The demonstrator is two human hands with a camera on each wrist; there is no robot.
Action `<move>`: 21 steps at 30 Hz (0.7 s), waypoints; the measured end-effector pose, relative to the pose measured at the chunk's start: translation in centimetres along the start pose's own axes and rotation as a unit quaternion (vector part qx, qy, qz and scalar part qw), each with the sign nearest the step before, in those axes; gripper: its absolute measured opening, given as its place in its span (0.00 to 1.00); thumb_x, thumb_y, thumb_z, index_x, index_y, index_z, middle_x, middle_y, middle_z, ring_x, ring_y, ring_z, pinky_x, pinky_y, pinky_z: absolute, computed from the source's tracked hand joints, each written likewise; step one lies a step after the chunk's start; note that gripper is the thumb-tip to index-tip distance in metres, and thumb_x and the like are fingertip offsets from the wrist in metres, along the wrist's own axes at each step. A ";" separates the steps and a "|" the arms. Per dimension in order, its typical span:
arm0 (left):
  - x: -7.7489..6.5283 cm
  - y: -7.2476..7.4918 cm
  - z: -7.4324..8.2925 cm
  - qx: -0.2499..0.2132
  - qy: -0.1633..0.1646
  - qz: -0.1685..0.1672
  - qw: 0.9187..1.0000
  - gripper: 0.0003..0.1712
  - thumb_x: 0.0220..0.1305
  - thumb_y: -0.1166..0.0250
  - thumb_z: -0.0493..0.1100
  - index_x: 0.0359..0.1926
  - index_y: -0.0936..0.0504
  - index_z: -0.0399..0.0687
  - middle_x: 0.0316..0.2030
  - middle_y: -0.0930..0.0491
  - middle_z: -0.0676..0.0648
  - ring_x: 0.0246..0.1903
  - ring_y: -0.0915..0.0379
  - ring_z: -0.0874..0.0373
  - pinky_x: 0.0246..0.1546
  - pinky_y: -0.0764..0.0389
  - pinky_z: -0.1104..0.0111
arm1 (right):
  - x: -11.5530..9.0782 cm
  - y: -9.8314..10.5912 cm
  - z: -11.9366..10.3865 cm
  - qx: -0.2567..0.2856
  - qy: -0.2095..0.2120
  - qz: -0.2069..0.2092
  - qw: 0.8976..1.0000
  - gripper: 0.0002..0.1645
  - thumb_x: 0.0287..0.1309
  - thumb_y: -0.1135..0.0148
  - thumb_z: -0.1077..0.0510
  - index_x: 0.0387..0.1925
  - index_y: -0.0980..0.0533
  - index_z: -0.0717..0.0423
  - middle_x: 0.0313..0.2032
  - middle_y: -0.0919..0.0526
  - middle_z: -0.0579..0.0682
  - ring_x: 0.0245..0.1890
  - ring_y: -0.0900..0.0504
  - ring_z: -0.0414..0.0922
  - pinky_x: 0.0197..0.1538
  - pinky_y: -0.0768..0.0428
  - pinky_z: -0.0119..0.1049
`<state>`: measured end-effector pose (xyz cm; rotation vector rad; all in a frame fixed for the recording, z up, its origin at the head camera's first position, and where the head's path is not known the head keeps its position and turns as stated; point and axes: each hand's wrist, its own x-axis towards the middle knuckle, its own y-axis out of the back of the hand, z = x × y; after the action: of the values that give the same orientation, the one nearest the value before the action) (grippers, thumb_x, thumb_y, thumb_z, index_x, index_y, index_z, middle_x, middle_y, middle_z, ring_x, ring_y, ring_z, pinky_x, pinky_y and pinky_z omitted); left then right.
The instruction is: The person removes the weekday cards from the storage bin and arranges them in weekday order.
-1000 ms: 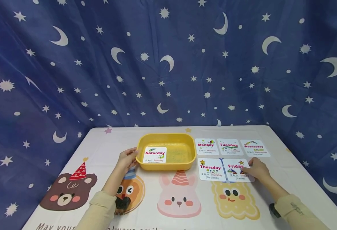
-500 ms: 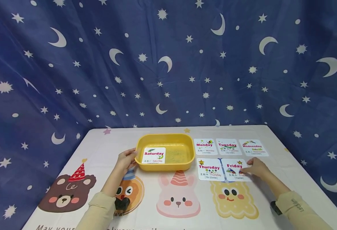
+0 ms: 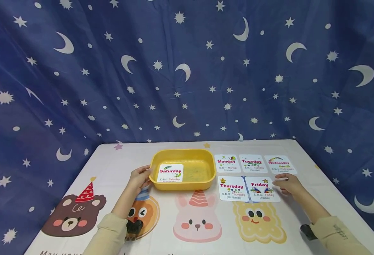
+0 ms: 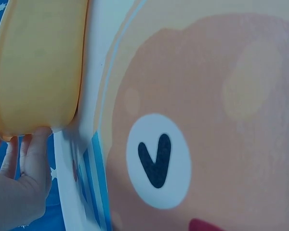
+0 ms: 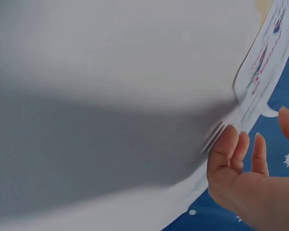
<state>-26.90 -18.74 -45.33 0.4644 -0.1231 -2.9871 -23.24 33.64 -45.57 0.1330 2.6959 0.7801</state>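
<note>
My left hand (image 3: 140, 178) holds the left end of a yellow plastic basin (image 3: 183, 185), its fingertips right at the wall and rim. In the left wrist view, fingers (image 4: 36, 156) bear against the end of the basin. A white Saturday card (image 3: 170, 173) lies inside, at the basin's left. On the table, my right hand (image 3: 289, 185) hovers at the right edge of the Friday card (image 3: 262, 189), with nothing in its loosely bent fingers. The right wrist view shows its thumb and fingers (image 5: 260, 154) apart. Left of Friday lies the Thursday card (image 3: 233, 188).
A row of Monday (image 3: 227, 163), Tuesday (image 3: 253, 163) and Wednesday (image 3: 280, 165) cards lies behind the Thursday and Friday cards. The white tablecloth (image 3: 123, 156) carries printed cartoon animals. A dark blue curtain (image 3: 187, 71) with moons and stars stands behind the table.
My right hand has come off the Friday card and drawn slightly right, so its fingers no longer cover the print. The left hand stays at the basin. The whole view has shifted slightly.
</note>
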 end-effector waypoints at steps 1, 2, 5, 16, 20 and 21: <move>0.0 0.1 0.0 0.001 0.000 0.000 1.000 0.26 0.68 0.47 0.39 0.65 0.35 0.36 0.51 0.29 0.37 0.34 0.23 0.62 0.34 0.16 0.73 | -0.1 -0.2 -0.2 0.001 0.006 0.007 1.000 0.30 0.57 0.41 0.59 0.55 0.38 0.74 0.33 0.28 0.53 0.28 0.29 0.40 0.27 0.22 0.27; 0.0 0.1 -0.1 0.002 0.001 -0.001 1.000 0.26 0.69 0.47 0.39 0.65 0.36 0.36 0.51 0.29 0.37 0.34 0.23 0.62 0.34 0.16 0.73 | -0.1 -0.3 -0.3 0.001 0.015 0.009 1.000 0.30 0.57 0.42 0.60 0.55 0.38 0.75 0.32 0.28 0.52 0.27 0.29 0.40 0.27 0.22 0.27; 0.0 0.2 -0.1 0.005 0.001 0.001 1.000 0.25 0.69 0.47 0.39 0.65 0.35 0.36 0.51 0.29 0.37 0.34 0.23 0.61 0.35 0.16 0.73 | -0.3 -0.8 -0.9 0.005 0.034 0.015 0.999 0.28 0.57 0.43 0.61 0.54 0.37 0.76 0.30 0.26 0.51 0.26 0.27 0.39 0.27 0.21 0.27; -0.1 0.1 0.1 0.005 0.007 0.006 1.000 0.25 0.69 0.48 0.39 0.65 0.35 0.38 0.55 0.31 0.35 0.38 0.22 0.59 0.37 0.16 0.72 | -1.1 -2.5 -3.0 0.033 0.066 -0.002 0.997 0.26 0.59 0.43 0.60 0.53 0.35 0.75 0.32 0.22 0.52 0.30 0.24 0.37 0.32 0.20 0.27; 0.0 0.1 0.1 0.001 0.008 0.006 1.000 0.25 0.69 0.48 0.39 0.65 0.35 0.37 0.55 0.31 0.35 0.39 0.22 0.59 0.37 0.16 0.72 | -1.1 -3.2 -3.6 0.076 0.060 -0.015 0.995 0.23 0.58 0.42 0.59 0.51 0.32 0.71 0.31 0.23 0.48 0.29 0.23 0.36 0.34 0.18 0.27; 0.0 0.1 0.1 -0.001 0.008 0.006 1.000 0.25 0.69 0.48 0.39 0.65 0.35 0.37 0.55 0.31 0.35 0.39 0.22 0.59 0.37 0.16 0.72 | -1.1 -3.3 -3.9 0.087 0.058 -0.020 0.994 0.23 0.58 0.42 0.59 0.51 0.32 0.71 0.31 0.24 0.48 0.30 0.22 0.37 0.35 0.17 0.28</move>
<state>-26.94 -18.79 -45.24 0.4848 -0.1210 -2.9710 -23.47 28.67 -43.95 0.0763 2.8659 0.5565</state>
